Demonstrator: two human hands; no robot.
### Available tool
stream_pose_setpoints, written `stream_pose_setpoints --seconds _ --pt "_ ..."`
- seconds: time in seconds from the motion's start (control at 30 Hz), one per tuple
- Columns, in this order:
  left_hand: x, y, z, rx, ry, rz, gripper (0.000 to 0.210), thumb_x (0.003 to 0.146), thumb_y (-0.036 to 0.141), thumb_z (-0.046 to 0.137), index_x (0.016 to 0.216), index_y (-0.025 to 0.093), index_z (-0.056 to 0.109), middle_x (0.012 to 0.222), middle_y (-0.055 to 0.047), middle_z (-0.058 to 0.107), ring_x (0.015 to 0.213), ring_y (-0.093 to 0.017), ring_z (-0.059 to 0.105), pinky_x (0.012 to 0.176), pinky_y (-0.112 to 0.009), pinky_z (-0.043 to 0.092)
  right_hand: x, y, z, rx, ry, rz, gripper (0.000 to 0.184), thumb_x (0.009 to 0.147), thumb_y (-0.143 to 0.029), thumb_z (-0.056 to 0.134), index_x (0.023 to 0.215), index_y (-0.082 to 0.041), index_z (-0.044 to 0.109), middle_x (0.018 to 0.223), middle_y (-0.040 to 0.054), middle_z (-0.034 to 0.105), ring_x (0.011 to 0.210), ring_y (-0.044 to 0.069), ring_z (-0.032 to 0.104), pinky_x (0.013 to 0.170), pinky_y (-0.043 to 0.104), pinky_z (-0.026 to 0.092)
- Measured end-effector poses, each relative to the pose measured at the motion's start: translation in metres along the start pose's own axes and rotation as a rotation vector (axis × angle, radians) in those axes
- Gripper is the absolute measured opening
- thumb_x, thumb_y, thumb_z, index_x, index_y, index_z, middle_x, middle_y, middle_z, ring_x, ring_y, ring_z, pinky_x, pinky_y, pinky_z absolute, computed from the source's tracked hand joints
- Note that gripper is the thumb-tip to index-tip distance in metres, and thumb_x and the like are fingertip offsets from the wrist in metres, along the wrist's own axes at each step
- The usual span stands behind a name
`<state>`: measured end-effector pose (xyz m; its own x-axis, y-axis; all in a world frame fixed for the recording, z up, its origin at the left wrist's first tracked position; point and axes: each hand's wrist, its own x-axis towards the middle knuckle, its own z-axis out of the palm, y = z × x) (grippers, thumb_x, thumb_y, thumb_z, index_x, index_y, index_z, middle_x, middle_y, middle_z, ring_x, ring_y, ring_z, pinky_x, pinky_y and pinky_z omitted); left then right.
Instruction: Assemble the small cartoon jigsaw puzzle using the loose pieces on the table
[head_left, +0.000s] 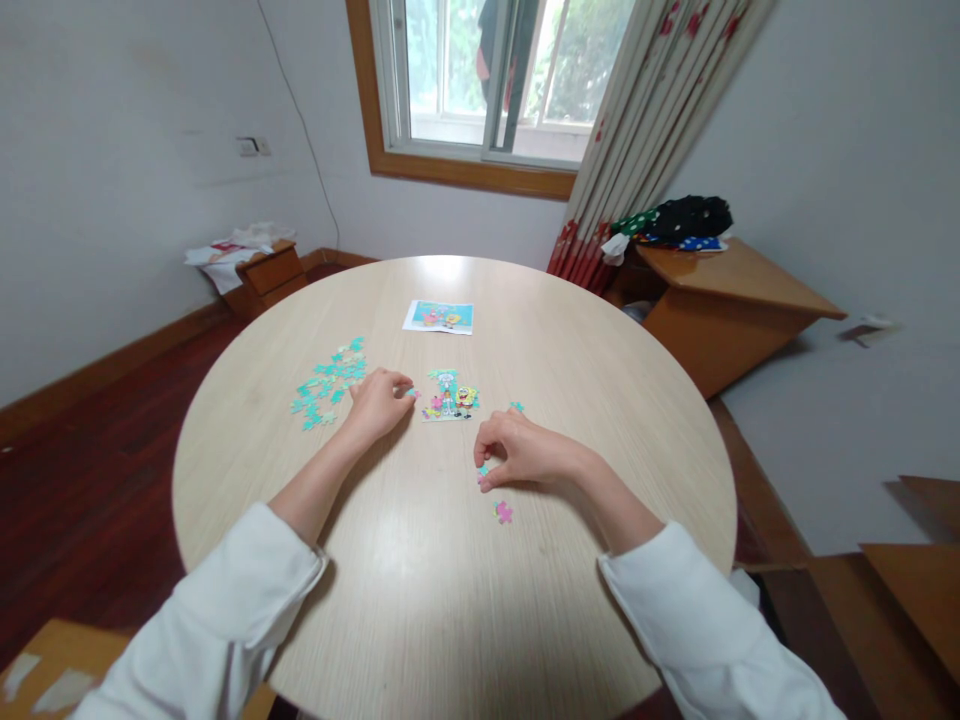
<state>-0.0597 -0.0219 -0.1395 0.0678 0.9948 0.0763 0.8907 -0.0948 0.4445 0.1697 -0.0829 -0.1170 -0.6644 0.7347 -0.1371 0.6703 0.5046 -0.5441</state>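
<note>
A partly joined jigsaw puzzle (448, 397) with cartoon figures lies near the middle of the table. To its left, my left hand (381, 405) pinches a small pink and blue puzzle piece (414, 394) between thumb and fingertips. My right hand (514, 447), lower and to the right, has its fingers closed on another pink and blue puzzle piece (482, 477). One loose pink piece (503, 513) rests on the table just below that hand. Behind the right knuckles a teal piece (517, 407) shows. Many teal loose pieces (330, 380) are spread out left of my left hand.
The round wooden table (600, 620) fills the middle of the view. A printed reference picture (439, 317) lies toward its far edge. Beyond stand a small cabinet (270, 272) at left and a wooden desk (731, 310) with cloths at right, beside a curtain (637, 120).
</note>
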Motion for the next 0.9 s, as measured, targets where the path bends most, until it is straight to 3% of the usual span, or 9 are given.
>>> stream_pose_setpoints --seconds 0.23,0.43,0.57,0.73,0.9 --pt "-0.003 0.003 0.003 -0.155 0.072 0.127 0.018 0.080 0.025 0.061 0.091 0.018 0.073 0.101 -0.009 0.068 0.091 -0.022 0.062 0.089 -0.037 0.042 0.002 0.004 0.003 0.064 0.122 0.051 0.019 0.064 -0.026 0.082 0.073 -0.017 0.068 0.070 -0.0004 0.060 0.072 0.014 0.052 0.074 0.029 0.037" --pt "-0.009 0.009 0.009 -0.133 -0.020 0.206 0.028 0.080 0.037 0.065 0.100 0.018 0.073 0.102 -0.009 0.065 0.101 -0.025 0.059 0.092 -0.043 0.035 0.001 0.009 0.003 0.232 0.116 0.065 0.017 0.066 -0.025 0.079 0.076 -0.014 0.069 0.066 -0.0004 0.059 0.064 0.012 0.051 0.061 0.025 0.038" --pt "-0.009 0.009 0.014 -0.072 -0.079 0.236 0.026 0.081 0.036 0.065 0.099 0.019 0.073 0.105 -0.010 0.063 0.106 -0.027 0.056 0.091 -0.044 0.033 -0.006 0.026 -0.009 0.342 0.324 0.149 0.015 0.077 -0.030 0.066 0.075 -0.015 0.068 0.069 0.0027 0.063 0.063 0.012 0.053 0.059 0.026 0.039" --pt "-0.009 0.011 0.014 -0.052 -0.107 0.242 0.024 0.082 0.033 0.063 0.100 0.019 0.073 0.105 -0.010 0.063 0.104 -0.027 0.056 0.090 -0.043 0.032 -0.022 0.053 -0.026 0.255 0.472 0.312 0.012 0.076 -0.024 0.063 0.070 -0.014 0.068 0.066 0.0043 0.064 0.062 0.013 0.051 0.060 0.028 0.039" --pt "-0.010 0.012 0.014 -0.051 -0.107 0.241 0.024 0.082 0.033 0.062 0.099 0.019 0.073 0.103 -0.010 0.063 0.104 -0.027 0.056 0.089 -0.043 0.032 -0.023 0.059 -0.022 0.331 0.406 0.309 0.010 0.074 -0.024 0.065 0.074 -0.014 0.068 0.064 0.0025 0.060 0.059 0.012 0.050 0.058 0.027 0.038"
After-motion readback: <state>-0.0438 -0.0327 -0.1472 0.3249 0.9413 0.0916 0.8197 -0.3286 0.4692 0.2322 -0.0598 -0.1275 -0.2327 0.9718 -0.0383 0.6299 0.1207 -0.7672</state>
